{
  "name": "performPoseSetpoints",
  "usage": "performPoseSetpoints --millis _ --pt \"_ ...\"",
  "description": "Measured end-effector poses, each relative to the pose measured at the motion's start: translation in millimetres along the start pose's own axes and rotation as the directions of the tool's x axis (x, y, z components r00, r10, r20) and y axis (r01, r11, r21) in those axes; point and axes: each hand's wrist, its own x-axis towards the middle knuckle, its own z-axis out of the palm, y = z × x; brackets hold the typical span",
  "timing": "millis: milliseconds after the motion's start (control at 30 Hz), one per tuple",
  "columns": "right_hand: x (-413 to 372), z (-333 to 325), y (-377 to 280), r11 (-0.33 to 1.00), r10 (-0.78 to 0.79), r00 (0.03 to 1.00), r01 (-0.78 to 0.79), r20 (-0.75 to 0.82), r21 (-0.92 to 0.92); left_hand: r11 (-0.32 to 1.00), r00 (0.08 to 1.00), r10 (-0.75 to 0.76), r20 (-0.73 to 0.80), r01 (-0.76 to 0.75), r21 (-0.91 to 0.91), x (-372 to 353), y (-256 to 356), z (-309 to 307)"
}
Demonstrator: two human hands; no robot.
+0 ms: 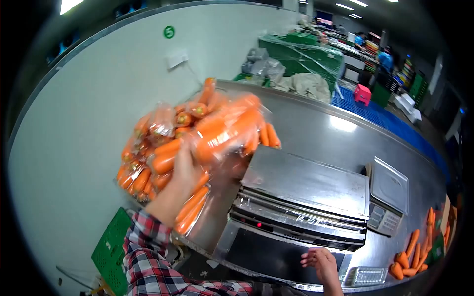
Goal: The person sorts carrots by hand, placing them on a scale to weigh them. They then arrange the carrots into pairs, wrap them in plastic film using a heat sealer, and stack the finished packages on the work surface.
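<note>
My left hand [183, 167] reaches over a pile of bagged carrots [140, 182] and grips a plastic-wrapped pack of carrots [229, 129], which is smeared by motion. Part of the fingers is hidden behind the pack. Low on the right, my right hand [322, 262] hovers over the black plate at the front of a steel film-wrapping machine [301, 197]. Its fingers are loosely bent and apart, with nothing in them. A clear plastic tray [366, 276] lies just right of that hand.
Right of the machine stands a weighing scale [390, 185]. Loose carrots [414, 256] lie at the steel table's right end, near a cardboard box. Behind the table are a green crate stack [306, 59] and a pink stool [362, 94]. Several people work far back.
</note>
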Motion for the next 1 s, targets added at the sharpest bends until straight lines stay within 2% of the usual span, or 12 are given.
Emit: performPoseSetpoints --millis 133,200,300,467,500,567,633,733,800,867,967,1000 --pt "-20.8 -13.9 6.2 0.995 0.082 0.973 -0.094 -0.214 -0.046 0.931 0.934 0.340 0.109 -0.318 -0.180 143.4 4.7 -32.3" --pt "-36.7 -34.7 7.6 0.996 0.073 0.967 -0.083 -0.245 -0.033 0.980 0.990 0.083 0.110 -0.061 -0.188 174.5 25.4 -23.8" --pt "-71.0 -77.2 14.0 0.991 -0.072 0.947 0.034 -0.312 -0.126 1.000 0.994 0.001 0.112 -0.001 0.006 213.5 13.0 -25.5" --pt "-108.5 -160.0 43.9 0.906 -0.235 0.750 -0.060 -0.618 -0.418 0.964 0.943 -0.110 0.315 0.024 0.265 165.7 -39.5 -2.5" --pt "-113.4 -182.9 51.6 0.947 -0.239 0.710 0.019 -0.662 -0.321 0.947 0.872 -0.201 0.447 0.056 0.316 159.0 -56.2 -2.4" --pt "-125.9 -202.0 39.2 0.979 -0.201 0.605 0.105 -0.770 -0.173 0.931 0.887 -0.019 0.461 -0.152 0.331 3.4 -114.0 96.3" --pt "-127.3 -235.9 39.2 0.970 -0.245 0.588 0.158 -0.771 -0.187 0.756 0.722 -0.183 0.668 -0.330 0.565 -98.8 -161.4 145.5" --pt "-139.7 -289.7 34.4 0.969 -0.247 0.607 0.170 -0.755 -0.181 0.795 0.011 -0.541 0.841 -0.320 0.516 -204.1 -253.5 185.1" --pt "-146.1 -329.9 41.5 0.967 -0.253 0.663 0.148 -0.705 -0.208 0.676 -0.120 -0.701 0.703 -0.426 0.601 -283.0 -321.8 233.2" --pt "-154.2 -361.1 30.9 0.965 -0.245 0.710 0.117 -0.660 -0.233 0.677 -0.114 -0.566 0.816 -0.629 0.382 -334.1 -421.1 232.9" --pt "-169.3 -439.1 45.7 0.936 -0.301 0.682 0.076 -0.667 -0.344 0.501 -0.092 -0.521 0.849 -0.838 0.217 -373.9 -507.0 225.5" --pt "-179.1 -448.1 22.1 0.930 -0.322 0.554 0.036 -0.768 -0.365 0.454 -0.084 -0.545 0.834 -0.866 0.209 -380.1 -510.8 228.8"
